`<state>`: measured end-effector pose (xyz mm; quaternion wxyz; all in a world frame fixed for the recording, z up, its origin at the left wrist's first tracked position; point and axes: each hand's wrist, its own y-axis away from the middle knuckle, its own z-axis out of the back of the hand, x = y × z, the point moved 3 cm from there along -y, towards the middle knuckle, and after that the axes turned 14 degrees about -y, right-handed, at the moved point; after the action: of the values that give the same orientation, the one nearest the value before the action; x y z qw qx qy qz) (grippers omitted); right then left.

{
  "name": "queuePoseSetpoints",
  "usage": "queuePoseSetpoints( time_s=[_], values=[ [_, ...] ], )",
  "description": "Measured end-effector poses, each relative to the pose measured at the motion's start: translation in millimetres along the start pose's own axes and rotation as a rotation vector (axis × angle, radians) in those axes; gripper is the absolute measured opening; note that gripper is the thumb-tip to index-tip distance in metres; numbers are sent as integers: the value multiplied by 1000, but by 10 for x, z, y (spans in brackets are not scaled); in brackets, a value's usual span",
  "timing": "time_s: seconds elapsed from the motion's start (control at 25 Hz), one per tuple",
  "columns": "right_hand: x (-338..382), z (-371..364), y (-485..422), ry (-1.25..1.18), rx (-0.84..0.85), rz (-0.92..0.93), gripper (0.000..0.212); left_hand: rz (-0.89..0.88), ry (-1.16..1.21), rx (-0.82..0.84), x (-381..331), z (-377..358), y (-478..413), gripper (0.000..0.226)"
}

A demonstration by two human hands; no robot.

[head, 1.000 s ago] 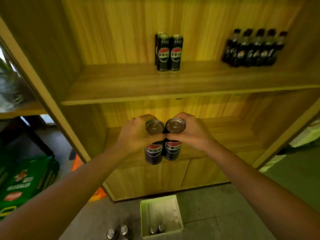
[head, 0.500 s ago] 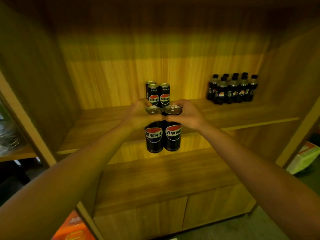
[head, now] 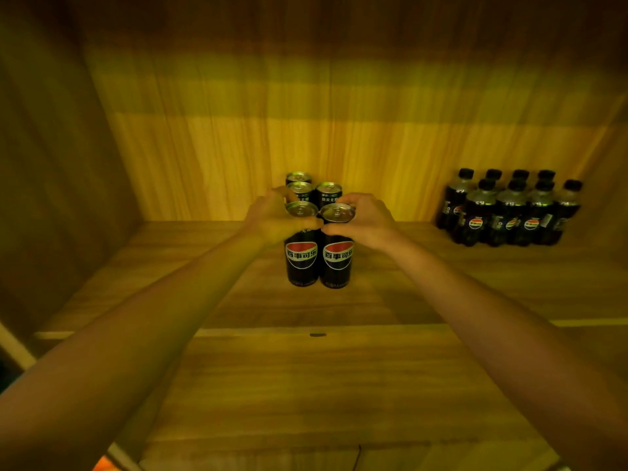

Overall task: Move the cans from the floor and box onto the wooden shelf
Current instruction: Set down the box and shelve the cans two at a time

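Cans in both our hands, over the wooden shelf (head: 238,300).
Our left hand (head: 272,217) has its grip clenched on the left can (head: 301,254), our right hand (head: 365,220) on the right can (head: 337,260); both upright, touching, just before three shelved cans (head: 328,195), bottles (head: 509,212) well apart.

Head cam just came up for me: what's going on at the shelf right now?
A person is stocking cans. The left hand grips one black can near its top and the right hand grips another can, side by side over the wooden shelf. Whether they have touched down is unclear. Three shelved cans stand just behind them, and a pack of small bottles sits at the right of the shelf.
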<state>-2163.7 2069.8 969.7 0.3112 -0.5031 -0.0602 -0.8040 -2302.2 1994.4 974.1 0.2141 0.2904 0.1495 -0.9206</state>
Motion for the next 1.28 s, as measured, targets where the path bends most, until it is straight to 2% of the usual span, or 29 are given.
queuePoseSetpoints(
  time_s=[0.24,0.36,0.52,0.6,0.72,0.76,0.8,0.88,1.0,1.12,1.28],
  values=[
    [-229,-48,-377,12,1,-23,66,26,-52,1,57,-126,-351,45],
    [-296,-94,-471,7,-1,-34,66,49,-55,21,130,-174,-459,55],
    [-315,-107,-509,-44,-29,-24,65,32,-54,-29,162,-217,-486,48],
    [-366,-110,-463,-101,-31,-53,74,3,-14,-84,203,-278,-454,65],
    [-583,-202,-293,-230,41,-134,82,30,243,-8,451,-509,-303,102],
    [-706,-271,-232,-167,66,-160,80,58,215,30,574,-621,-248,110],
    [-832,-353,-173,-61,84,-184,75,72,86,78,693,-733,-194,111],
    [-1049,-516,-96,190,61,-207,68,78,-200,151,894,-960,-123,94],
    [-1175,-635,-113,458,-86,-122,61,34,-369,70,974,-1141,-133,77],
    [-1186,-644,-175,482,-166,-94,60,21,-404,28,984,-1164,-239,75],
    [-1240,-662,-244,478,-186,-98,60,27,-425,41,975,-1168,-343,74]
  ],
)
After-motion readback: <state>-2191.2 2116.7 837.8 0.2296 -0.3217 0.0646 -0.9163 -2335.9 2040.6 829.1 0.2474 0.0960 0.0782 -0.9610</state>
